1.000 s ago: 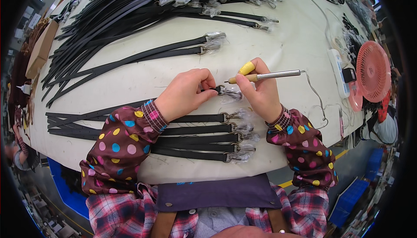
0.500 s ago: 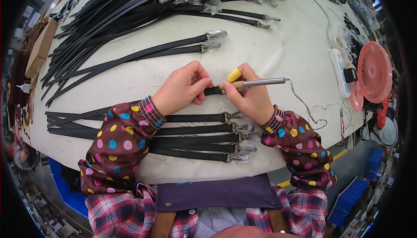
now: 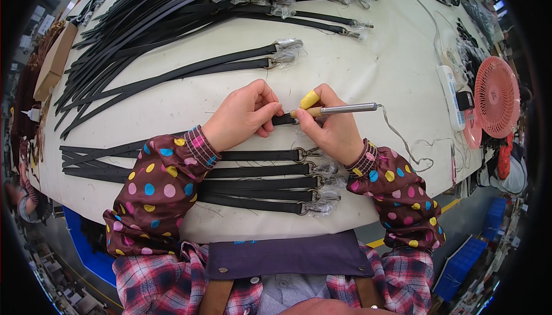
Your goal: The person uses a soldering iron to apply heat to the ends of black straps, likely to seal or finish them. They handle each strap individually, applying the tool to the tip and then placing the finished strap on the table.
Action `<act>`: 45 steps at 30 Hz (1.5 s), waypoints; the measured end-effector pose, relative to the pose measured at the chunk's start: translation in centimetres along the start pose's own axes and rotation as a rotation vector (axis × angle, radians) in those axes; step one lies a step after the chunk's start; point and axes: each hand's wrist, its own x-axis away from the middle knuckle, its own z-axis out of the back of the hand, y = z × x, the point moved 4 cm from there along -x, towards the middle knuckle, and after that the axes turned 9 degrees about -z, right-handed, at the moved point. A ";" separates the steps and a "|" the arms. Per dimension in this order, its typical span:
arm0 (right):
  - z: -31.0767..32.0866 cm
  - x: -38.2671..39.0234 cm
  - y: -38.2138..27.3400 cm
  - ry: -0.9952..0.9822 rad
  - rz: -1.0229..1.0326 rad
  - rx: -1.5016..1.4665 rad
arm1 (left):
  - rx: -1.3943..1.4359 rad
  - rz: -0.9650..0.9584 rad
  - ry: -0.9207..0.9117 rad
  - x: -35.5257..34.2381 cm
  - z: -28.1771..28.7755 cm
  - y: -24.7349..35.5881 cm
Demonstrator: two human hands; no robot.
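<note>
My left hand [image 3: 240, 118] pinches a black strap [image 3: 282, 120] on the white table [image 3: 368, 67]. My right hand [image 3: 336, 136] grips a corded pen-like tool [image 3: 352, 108] with a wooden grip and metal shaft; its tip meets the strap's end beside my left fingertips. A yellow cover [image 3: 310, 98] sits on one right finger. The clasp at that strap's end is mostly hidden by my right hand. Just below, several black straps [image 3: 261, 170] lie side by side, their metal clasps [image 3: 316, 197] wrapped in clear plastic.
A large pile of straps [image 3: 132, 44] fills the back left. At right are a pink fan [image 3: 495, 96], a white power strip [image 3: 448, 96] and cables. A cardboard box [image 3: 54, 62] stands at the left edge; another person [image 3: 31, 200] is beyond it. Blue bins [image 3: 460, 266] are on the floor.
Since a second ago my right hand has moved left and slightly down, bringing the tool's tip onto the strap. My left hand has shifted slightly; little moved in the last half second.
</note>
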 end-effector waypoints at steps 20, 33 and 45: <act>0.0 -0.1 -0.2 -0.004 -0.015 0.009 | 0.014 -0.020 0.014 0.0 0.0 0.0; 0.5 0.9 -0.4 0.047 0.075 -0.083 | -0.475 -0.388 -0.100 0.7 0.0 1.5; 0.0 0.7 0.1 -0.033 -0.021 -0.051 | -0.321 -0.137 -0.040 0.4 -0.3 1.6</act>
